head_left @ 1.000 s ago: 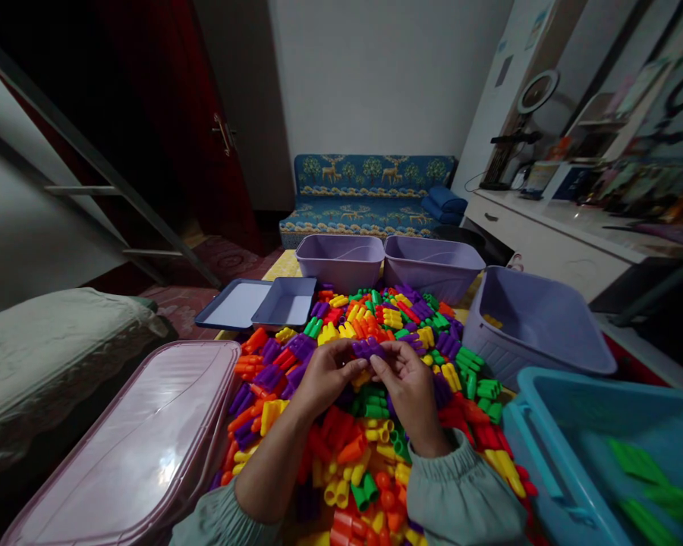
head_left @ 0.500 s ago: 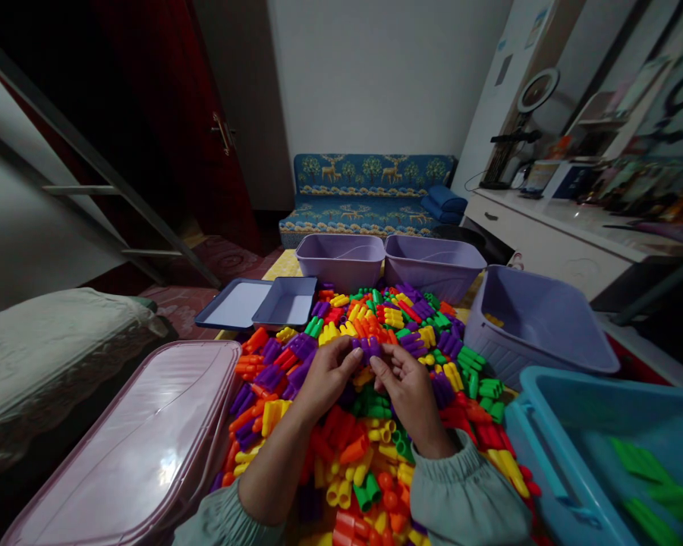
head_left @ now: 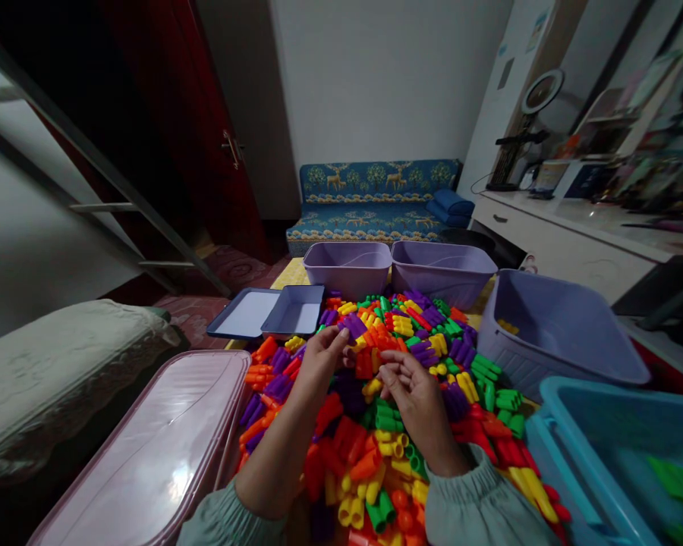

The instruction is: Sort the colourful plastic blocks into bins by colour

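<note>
A heap of plastic bullet-shaped building blocks [head_left: 369, 447] in red, orange, yellow, green and purple spreads below both hands. At the middle of the heap, my left hand [head_left: 324, 356] pinches a purple block [head_left: 353, 326] between thumb and fingers. My right hand [head_left: 413, 390] hovers just to the right, palm turned inward. Its fingers are loosely bent, with a small gap between thumb and forefinger and no block visible between them. Orange blocks [head_left: 367, 362] lie between the two hands.
Two purple bins [head_left: 347, 269] stand behind the heap, and a larger purple bin [head_left: 558, 334] stands right, holding a few yellow blocks. A blue tub [head_left: 580, 455] is front right. A pink lidded box [head_left: 148, 440] and a shallow blue-rimmed tray [head_left: 293, 311] are left.
My hands have moved apart from the purple piece they held together. The left keeps a purple block, and the right has drawn off to the right. The view has shifted slightly.
</note>
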Demonstrator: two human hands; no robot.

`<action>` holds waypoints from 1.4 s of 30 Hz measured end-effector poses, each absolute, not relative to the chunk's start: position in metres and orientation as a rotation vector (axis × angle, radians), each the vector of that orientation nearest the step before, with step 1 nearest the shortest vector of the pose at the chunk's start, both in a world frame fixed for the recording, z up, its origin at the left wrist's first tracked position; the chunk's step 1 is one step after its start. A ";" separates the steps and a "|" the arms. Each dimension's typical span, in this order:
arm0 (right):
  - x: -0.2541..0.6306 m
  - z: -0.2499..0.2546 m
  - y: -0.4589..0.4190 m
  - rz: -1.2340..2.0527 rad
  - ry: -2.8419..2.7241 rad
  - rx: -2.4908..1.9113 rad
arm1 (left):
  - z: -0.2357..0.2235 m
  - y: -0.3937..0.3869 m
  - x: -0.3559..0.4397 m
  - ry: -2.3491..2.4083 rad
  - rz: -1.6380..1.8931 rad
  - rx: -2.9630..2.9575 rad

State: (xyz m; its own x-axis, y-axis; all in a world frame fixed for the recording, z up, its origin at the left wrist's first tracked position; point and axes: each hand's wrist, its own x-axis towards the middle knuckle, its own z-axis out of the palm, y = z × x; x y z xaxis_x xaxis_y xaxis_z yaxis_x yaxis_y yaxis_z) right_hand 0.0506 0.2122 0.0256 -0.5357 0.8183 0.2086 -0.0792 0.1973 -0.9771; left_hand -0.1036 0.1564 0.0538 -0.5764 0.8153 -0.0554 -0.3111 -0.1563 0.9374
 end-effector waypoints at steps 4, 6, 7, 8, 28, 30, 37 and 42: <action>0.050 0.022 0.212 1.418 -1.716 -0.703 | 0.087 0.179 -0.130 1.254 1.789 0.519; 0.050 0.021 0.213 1.416 -1.725 -0.703 | 0.104 0.200 -0.147 1.316 1.766 0.467; 0.050 0.020 0.213 1.419 -1.725 -0.704 | 0.110 0.212 -0.156 1.338 1.765 0.444; 0.050 0.020 0.213 1.422 -1.722 -0.707 | 0.116 0.225 -0.165 1.356 1.767 0.424; 0.051 0.019 0.213 1.409 -1.741 -0.720 | 0.107 0.233 -0.197 1.607 1.748 0.659; 0.051 0.018 0.213 1.406 -1.742 -0.721 | 0.105 0.220 -0.186 1.647 1.718 0.758; 0.051 0.016 0.214 1.392 -1.760 -0.707 | 0.074 0.180 -0.154 2.155 1.278 1.510; 0.052 0.018 0.213 1.379 -1.776 -0.703 | 0.055 0.175 -0.137 2.385 0.920 1.785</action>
State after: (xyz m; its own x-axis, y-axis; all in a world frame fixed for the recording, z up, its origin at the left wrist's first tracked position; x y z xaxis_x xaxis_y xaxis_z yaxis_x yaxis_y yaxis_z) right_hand 0.0515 0.2134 0.0178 -0.5548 0.7980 0.2353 -0.0300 0.2634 -0.9642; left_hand -0.1367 0.1752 0.0547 -0.3441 0.8828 0.3199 0.8688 0.1701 0.4651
